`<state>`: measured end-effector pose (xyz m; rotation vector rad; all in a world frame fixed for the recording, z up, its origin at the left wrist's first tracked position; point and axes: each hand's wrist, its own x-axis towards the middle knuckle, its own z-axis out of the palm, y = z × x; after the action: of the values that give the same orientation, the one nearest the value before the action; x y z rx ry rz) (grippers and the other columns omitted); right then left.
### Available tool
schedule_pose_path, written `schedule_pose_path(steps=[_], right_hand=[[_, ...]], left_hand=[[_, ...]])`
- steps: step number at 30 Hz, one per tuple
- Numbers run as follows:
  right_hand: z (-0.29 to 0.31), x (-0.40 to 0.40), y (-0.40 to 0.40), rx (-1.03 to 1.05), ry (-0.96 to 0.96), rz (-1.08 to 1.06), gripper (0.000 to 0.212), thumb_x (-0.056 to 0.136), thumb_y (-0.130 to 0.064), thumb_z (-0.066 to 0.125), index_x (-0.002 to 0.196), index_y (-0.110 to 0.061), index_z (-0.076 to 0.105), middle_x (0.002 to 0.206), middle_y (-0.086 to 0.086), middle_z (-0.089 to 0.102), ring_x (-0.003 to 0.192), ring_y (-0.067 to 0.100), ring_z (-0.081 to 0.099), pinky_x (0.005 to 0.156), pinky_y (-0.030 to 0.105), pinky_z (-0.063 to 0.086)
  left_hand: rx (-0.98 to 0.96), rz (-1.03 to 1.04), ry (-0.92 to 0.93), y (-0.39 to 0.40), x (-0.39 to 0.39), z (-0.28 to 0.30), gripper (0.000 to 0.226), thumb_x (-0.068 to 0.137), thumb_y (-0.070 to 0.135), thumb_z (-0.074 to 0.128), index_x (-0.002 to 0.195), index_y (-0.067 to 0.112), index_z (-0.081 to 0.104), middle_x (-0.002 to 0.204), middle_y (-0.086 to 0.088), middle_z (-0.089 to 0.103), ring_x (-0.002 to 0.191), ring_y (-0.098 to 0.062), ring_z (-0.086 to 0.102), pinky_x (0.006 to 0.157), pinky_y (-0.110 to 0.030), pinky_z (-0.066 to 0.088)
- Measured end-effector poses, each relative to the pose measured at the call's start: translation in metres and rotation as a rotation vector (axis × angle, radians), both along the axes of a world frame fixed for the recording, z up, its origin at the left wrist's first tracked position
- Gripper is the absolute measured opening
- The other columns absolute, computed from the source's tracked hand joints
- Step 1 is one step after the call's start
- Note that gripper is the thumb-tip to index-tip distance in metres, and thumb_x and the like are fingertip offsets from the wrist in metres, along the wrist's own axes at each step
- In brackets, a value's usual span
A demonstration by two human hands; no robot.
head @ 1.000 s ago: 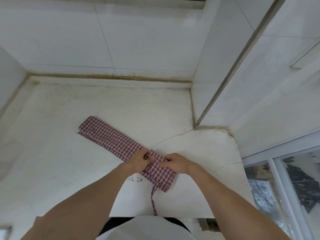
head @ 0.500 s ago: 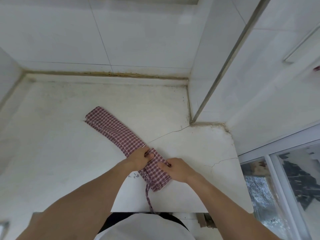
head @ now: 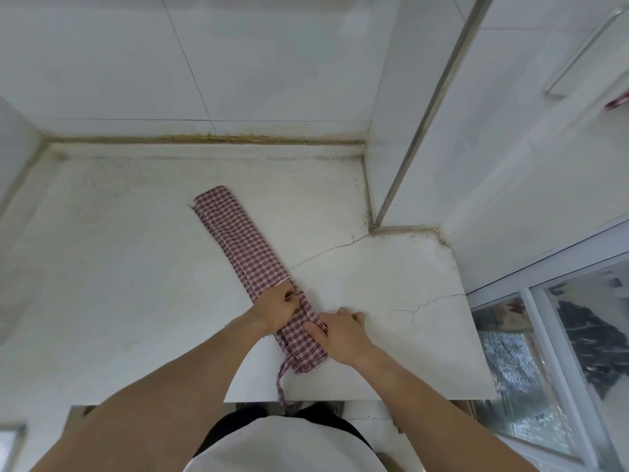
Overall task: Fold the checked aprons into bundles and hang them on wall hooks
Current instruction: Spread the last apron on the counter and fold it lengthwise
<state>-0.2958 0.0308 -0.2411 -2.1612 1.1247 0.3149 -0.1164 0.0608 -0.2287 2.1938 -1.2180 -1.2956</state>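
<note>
A red-and-white checked apron (head: 238,243), folded into a long narrow strip, lies diagonally on the white counter (head: 119,267). Its near end is bunched between my hands. My left hand (head: 275,306) grips the strip from the left, fingers curled into the cloth. My right hand (head: 340,332) holds the near end from the right, thumb pressed onto the fabric. One apron tie (head: 281,383) trails off the counter's front edge toward my body.
Tiled walls close the counter at the back and left. A wall corner with a metal strip (head: 432,107) juts in at the right. Cracks run across the counter (head: 326,252). A window (head: 561,352) lies at lower right. A bit of red cloth (head: 617,100) shows at far right.
The strip's far end has swung to the right and now lies steeper. My hands have shifted slightly nearer along the apron's near end.
</note>
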Motion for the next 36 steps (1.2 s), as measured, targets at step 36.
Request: schedule_pose_path(steps=[36], right_hand=[[0.032, -0.013, 0.012, 0.429, -0.355, -0.701, 0.034, 0.06, -0.026, 0.094, 0.087, -0.028, 0.074, 0.092, -0.009, 0.075, 0.087, 0.007, 0.071, 0.085, 0.034, 0.059]], left_hand=[[0.134, -0.375, -0.06, 0.019, 0.018, 0.019, 0.027, 0.092, 0.043, 0.066, 0.094, 0.023, 0.048, 0.092, 0.006, 0.056, 0.085, -0.012, 0.054, 0.065, -0.024, 0.038]])
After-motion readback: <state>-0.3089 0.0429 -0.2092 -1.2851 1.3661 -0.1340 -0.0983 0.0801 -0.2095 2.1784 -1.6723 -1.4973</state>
